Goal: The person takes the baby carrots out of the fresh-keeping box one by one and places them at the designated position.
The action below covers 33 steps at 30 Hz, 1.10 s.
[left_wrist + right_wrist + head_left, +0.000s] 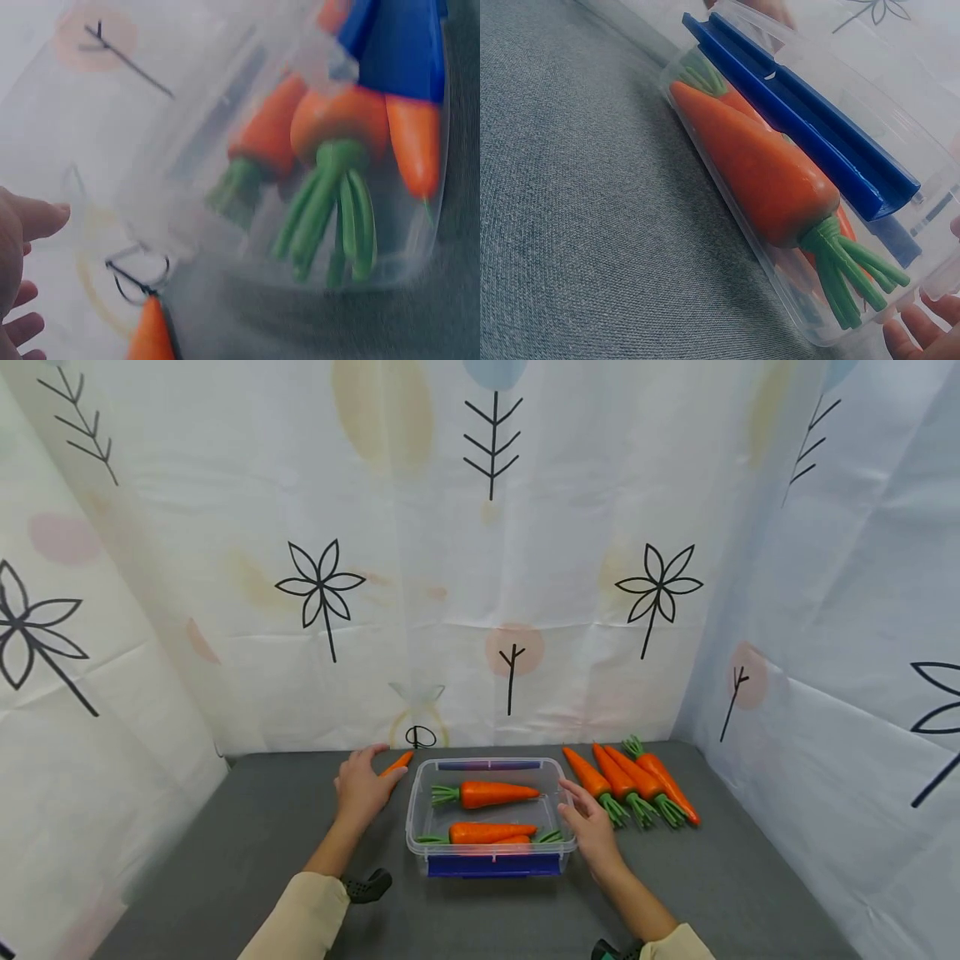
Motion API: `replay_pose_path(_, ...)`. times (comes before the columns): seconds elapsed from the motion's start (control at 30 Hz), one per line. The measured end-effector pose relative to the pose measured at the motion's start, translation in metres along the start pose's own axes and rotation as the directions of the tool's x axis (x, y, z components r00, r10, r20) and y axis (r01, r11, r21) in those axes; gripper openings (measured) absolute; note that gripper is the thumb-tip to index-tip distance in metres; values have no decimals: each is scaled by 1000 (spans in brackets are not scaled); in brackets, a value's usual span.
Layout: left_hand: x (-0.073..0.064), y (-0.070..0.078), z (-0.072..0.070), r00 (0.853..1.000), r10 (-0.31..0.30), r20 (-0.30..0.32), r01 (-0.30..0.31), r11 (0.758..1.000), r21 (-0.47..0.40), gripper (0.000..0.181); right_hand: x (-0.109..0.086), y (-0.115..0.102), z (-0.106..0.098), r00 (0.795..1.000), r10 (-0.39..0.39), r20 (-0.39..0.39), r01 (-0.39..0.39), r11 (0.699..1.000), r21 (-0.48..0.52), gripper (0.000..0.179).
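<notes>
My left hand is over a lone orange carrot at the table's back left, its fingers spread. In the left wrist view the carrot's tip shows beside the hand, outside the space between thumb and fingers. A clear plastic box with blue clips stands in the middle. Inside lie an upper carrot, a front carrot and part of another beneath it, leafy ends pointing opposite ways. The right hand touches the box's right rim with extended fingers.
Several carrots with green tops lie side by side to the right of the box. Grey cloth covers the table. White patterned curtains hang behind and at both sides.
</notes>
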State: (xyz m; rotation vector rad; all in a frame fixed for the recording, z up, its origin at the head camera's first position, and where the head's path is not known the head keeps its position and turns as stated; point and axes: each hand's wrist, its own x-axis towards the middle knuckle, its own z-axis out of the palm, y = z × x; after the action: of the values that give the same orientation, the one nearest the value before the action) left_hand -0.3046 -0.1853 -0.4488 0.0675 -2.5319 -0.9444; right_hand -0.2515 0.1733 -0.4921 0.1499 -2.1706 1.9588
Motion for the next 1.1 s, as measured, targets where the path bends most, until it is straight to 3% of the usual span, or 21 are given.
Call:
replay_pose_path(0.2, 2, 25, 1, 984, 163, 67, -154, 982, -112, 49, -1, 1, 0, 1000, 0, -1, 0, 1000, 0, 43)
replay_pose_path(0.3, 2, 37, 2, 960, 235, 153, -208, 962, -178, 48, 0, 0, 0, 1000, 4, -3, -4, 1000, 0, 43)
replay_pose_path(0.43, 2, 51, 6, 915, 284, 285, -226, 949, -220, 45, 1, -1, 0, 1000, 13, 5, -13, 1000, 3, 43)
replay_pose_path(0.57, 1, 61, 9, 859, 295, 420, -200, 946, -254, 44, 2, -1, -1, 1000, 22, 14, -22, 1000, 2, 43)
replay_pose_path(0.73, 4, 68, 16, 786, 315, 532, -193, 942, -274, 47, 2, 0, -1, 1000, 23, 17, -23, 1000, 2, 42)
replay_pose_path(0.87, 8, 73, 25, 748, 302, 591, -207, 952, -224, 48, 2, 1, -1, 1000, 12, 7, -13, 1000, 5, 43)
replay_pose_path(0.97, 11, 76, 31, 729, 269, 629, -205, 963, -175, 49, 2, 2, -1, 1000, 0, 3, 0, 1000, 9, 43)
replay_pose_path(1.1, 11, 80, 39, 694, 237, 680, -202, 971, -132, 48, 1, 2, 0, 1000, -9, 1, 9, 1000, 6, 43)
